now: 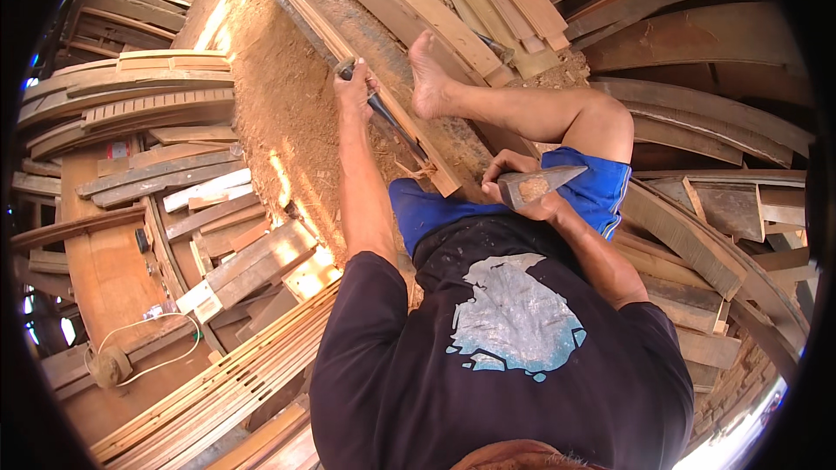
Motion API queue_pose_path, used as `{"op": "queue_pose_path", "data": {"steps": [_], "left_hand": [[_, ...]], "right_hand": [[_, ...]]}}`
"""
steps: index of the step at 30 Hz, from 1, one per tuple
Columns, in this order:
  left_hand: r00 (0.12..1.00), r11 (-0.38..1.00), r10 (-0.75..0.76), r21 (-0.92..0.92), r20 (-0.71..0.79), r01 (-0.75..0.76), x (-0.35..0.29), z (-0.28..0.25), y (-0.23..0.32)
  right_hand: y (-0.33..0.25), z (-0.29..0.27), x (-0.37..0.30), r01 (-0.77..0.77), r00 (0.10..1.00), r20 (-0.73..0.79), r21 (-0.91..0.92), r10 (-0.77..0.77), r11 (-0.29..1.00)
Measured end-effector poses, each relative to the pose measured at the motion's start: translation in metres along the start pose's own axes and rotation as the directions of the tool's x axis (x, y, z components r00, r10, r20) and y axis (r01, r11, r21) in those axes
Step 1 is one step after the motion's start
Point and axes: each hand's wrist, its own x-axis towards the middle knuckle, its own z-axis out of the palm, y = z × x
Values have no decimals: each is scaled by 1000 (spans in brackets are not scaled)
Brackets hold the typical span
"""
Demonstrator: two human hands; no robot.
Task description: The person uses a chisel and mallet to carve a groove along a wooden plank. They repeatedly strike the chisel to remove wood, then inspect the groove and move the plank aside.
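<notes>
Chisel [399, 121], long, with dark shaft: held aslant in the left hand [354, 90], its fingers closed around the upper part. The tool was laid along a narrow wooden plank [446, 181], its working tip set close to the plank's near end; pale shavings [425, 171] were gathered at the tip.

Metal head [559, 177], grey, wedge-shaped, brown patch on the face: gripped in the right hand [509, 164], with fingers curled about its blunt part and the point turned outward to the right. It was held above the lap, well apart from the chisel; whether a handle was fitted could not be told.

Bare foot [428, 78]: placed just beside the plank's right edge; contact could not be told.

Plywood sheet [104, 248]: lying left of the worker; a pale cord [139, 324] was looped across its near end.

Slatted boards [222, 374]: stacked at the sheet's right side.
</notes>
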Motion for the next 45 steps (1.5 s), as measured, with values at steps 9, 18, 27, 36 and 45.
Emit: {"op": "queue_pose_path", "data": {"steps": [9,18,27,36,45], "left_hand": [[957,935,234,-308,173,-173,-119,23,80],[742,784,576,24,343,-620,-171,10,139],[823,902,431,-206,370,-380,-185,14,118],[826,835,516,82,227,-544,-179,32,91],[866,851,487,160,114,-500,-186,36,88]], "right_hand": [[-1,-7,4,34,999,-27,-35,-35,999],[-9,-4,16,9,1000,8,-67,-9,998],[-8,1,15,-47,999,17,-19,48,999],[-12,3,18,-11,999,35,-92,14,996],[-9,10,18,41,999,10,-104,-40,994]]}}
